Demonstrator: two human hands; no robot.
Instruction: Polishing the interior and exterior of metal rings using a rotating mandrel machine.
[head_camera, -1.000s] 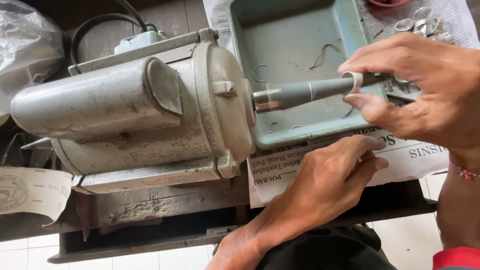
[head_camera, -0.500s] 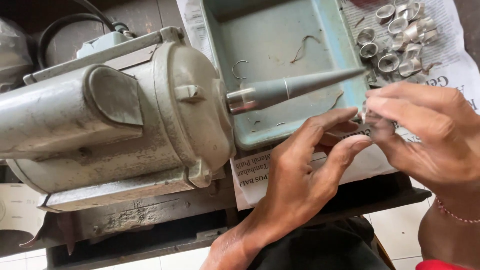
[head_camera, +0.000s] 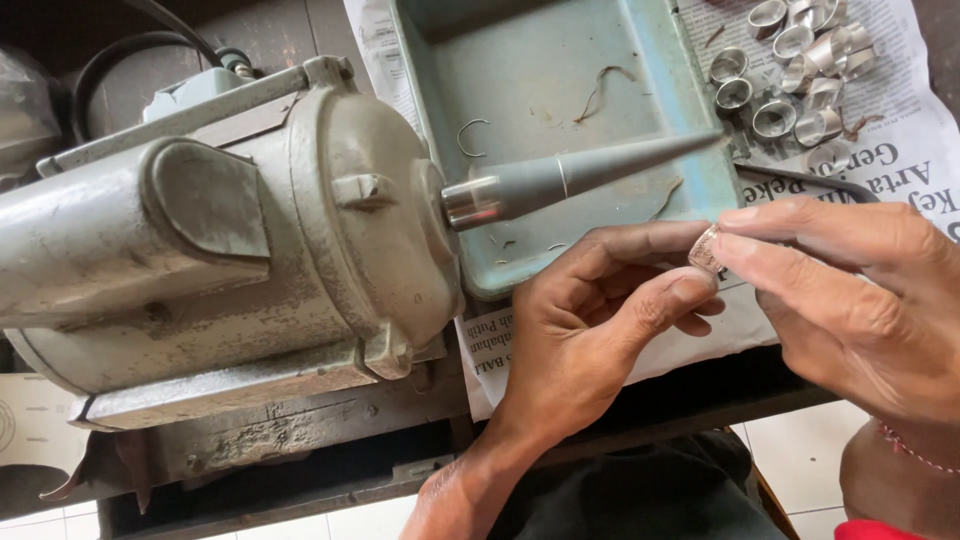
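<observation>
The person is holding a small metal ring (head_camera: 705, 250) between both hands, just in front of the body and just below a long grey pointed spindle (head_camera: 590, 172). The right hand (head_camera: 850, 300) is pinching the ring with its thumb and first finger, so that grip is closed on the ring. The left hand (head_camera: 590, 330) is coming in from the other side, and its fingertips (head_camera: 690, 292) are touching the ring too, but more lightly; it is helping, not really clamping. The spindle is sticking out of a big, worn grey motor (head_camera: 220, 260) that is sitting on the dark bench (head_camera: 280, 460). The spindle's long line is running from the motor on the left out to its thin tip on the right, a bit upward in the picture. The ring is sitting near that thin tip, a little lower and closer to the person, so the tip is lying up and away from the ring. The right hand is the nearer one to the tip. Behind the spindle a shallow green tray (head_camera: 670, 120) is resting on newspaper (head_camera: 900, 150). A little heap of shiny rings (head_camera: 790, 80) is lying on the paper, well apart from the hands.
</observation>
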